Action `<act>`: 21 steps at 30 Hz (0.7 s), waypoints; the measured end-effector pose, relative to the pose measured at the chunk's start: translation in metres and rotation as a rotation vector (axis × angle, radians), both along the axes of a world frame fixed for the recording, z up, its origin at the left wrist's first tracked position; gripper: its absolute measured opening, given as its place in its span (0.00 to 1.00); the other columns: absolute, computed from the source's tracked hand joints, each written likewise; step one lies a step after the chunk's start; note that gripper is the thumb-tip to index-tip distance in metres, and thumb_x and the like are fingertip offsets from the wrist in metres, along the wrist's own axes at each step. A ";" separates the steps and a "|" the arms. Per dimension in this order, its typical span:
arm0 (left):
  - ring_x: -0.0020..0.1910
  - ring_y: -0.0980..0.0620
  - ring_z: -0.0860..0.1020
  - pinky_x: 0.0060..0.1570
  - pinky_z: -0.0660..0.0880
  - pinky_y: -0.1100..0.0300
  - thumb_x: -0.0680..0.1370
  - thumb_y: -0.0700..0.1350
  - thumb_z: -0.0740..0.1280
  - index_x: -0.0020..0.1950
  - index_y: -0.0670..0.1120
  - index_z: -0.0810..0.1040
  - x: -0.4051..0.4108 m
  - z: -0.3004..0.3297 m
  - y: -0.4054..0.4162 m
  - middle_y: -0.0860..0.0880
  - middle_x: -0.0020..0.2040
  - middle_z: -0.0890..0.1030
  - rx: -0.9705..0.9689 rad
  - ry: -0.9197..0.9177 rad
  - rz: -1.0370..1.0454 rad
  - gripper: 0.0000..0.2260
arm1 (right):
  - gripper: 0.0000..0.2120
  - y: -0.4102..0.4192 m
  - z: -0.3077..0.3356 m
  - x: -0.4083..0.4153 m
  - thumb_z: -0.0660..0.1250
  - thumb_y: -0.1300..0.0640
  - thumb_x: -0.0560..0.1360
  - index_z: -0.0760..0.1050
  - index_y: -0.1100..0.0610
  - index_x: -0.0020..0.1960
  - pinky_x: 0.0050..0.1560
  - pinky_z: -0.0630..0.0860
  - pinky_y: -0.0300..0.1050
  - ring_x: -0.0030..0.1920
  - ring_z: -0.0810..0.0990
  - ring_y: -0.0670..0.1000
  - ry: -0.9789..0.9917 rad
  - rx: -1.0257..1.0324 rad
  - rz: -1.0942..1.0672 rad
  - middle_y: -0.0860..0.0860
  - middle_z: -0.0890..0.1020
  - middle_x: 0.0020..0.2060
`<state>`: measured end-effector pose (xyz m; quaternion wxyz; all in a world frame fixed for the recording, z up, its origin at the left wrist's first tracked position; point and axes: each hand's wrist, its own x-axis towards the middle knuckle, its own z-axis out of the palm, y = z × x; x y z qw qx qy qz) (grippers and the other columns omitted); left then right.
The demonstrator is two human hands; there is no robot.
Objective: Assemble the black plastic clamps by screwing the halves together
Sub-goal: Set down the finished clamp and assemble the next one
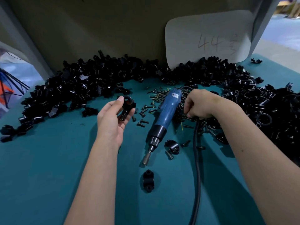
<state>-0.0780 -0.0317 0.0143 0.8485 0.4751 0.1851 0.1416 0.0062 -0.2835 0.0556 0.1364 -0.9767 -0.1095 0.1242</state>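
My left hand (112,117) holds a black plastic clamp (127,105) above the teal table, thumb on its ring and fingers curled under it. My right hand (198,105) reaches down into the pile of dark screws (191,122), its fingertips curled among them; whether they pinch a screw is hidden. A blue electric screwdriver (164,120) lies on the table between my hands, bit pointing toward me. Two loose clamp halves lie near its tip: one (172,146) to the right, one (148,181) closer to me.
Big heaps of black clamp parts (84,85) ring the far and right sides of the teal table (48,168). The screwdriver's black cable (197,168) runs toward me. A white card marked 44 (209,38) leans on the back wall. Loose screws (142,122) lie scattered mid-table.
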 end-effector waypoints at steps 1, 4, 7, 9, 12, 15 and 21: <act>0.40 0.47 0.87 0.45 0.83 0.59 0.78 0.44 0.75 0.48 0.41 0.80 0.000 0.000 -0.001 0.46 0.42 0.88 0.006 0.008 -0.009 0.08 | 0.06 -0.002 -0.001 0.001 0.74 0.65 0.77 0.86 0.55 0.49 0.25 0.72 0.30 0.34 0.78 0.44 -0.013 0.023 0.001 0.48 0.83 0.39; 0.41 0.47 0.87 0.44 0.83 0.59 0.78 0.44 0.75 0.48 0.41 0.80 0.001 -0.002 -0.006 0.46 0.43 0.88 0.024 0.021 -0.031 0.07 | 0.08 -0.006 -0.002 0.001 0.70 0.65 0.79 0.85 0.54 0.51 0.31 0.75 0.34 0.32 0.81 0.47 -0.009 0.063 0.007 0.48 0.83 0.43; 0.41 0.47 0.87 0.43 0.83 0.60 0.78 0.44 0.75 0.48 0.42 0.80 0.001 -0.003 -0.011 0.46 0.43 0.88 0.041 0.035 -0.049 0.06 | 0.06 -0.008 -0.002 -0.001 0.74 0.63 0.77 0.85 0.53 0.50 0.36 0.76 0.38 0.36 0.82 0.48 -0.047 0.103 0.000 0.49 0.83 0.45; 0.41 0.47 0.87 0.43 0.83 0.59 0.78 0.43 0.75 0.48 0.42 0.80 0.001 -0.003 -0.012 0.46 0.43 0.88 0.047 0.040 -0.058 0.07 | 0.05 -0.009 -0.001 -0.003 0.79 0.60 0.74 0.84 0.52 0.44 0.38 0.73 0.37 0.40 0.80 0.46 -0.114 0.091 0.011 0.46 0.83 0.41; 0.40 0.47 0.87 0.44 0.84 0.59 0.78 0.44 0.75 0.49 0.42 0.80 0.002 -0.003 -0.013 0.46 0.43 0.88 0.050 0.045 -0.058 0.07 | 0.07 -0.005 0.003 -0.009 0.82 0.55 0.70 0.84 0.52 0.42 0.40 0.75 0.40 0.43 0.81 0.47 -0.018 -0.012 0.033 0.46 0.84 0.40; 0.40 0.47 0.87 0.44 0.84 0.59 0.78 0.44 0.75 0.50 0.41 0.81 0.002 -0.004 -0.014 0.45 0.44 0.88 0.049 0.046 -0.061 0.07 | 0.14 0.002 0.003 -0.012 0.81 0.53 0.71 0.84 0.58 0.51 0.53 0.82 0.49 0.51 0.84 0.54 0.041 -0.146 0.037 0.52 0.85 0.47; 0.41 0.47 0.87 0.43 0.84 0.59 0.78 0.44 0.75 0.49 0.42 0.81 0.001 -0.004 -0.012 0.45 0.44 0.88 0.041 0.047 -0.053 0.07 | 0.05 0.001 0.000 -0.013 0.79 0.57 0.74 0.83 0.54 0.45 0.45 0.76 0.43 0.48 0.81 0.52 0.014 -0.046 0.013 0.49 0.84 0.44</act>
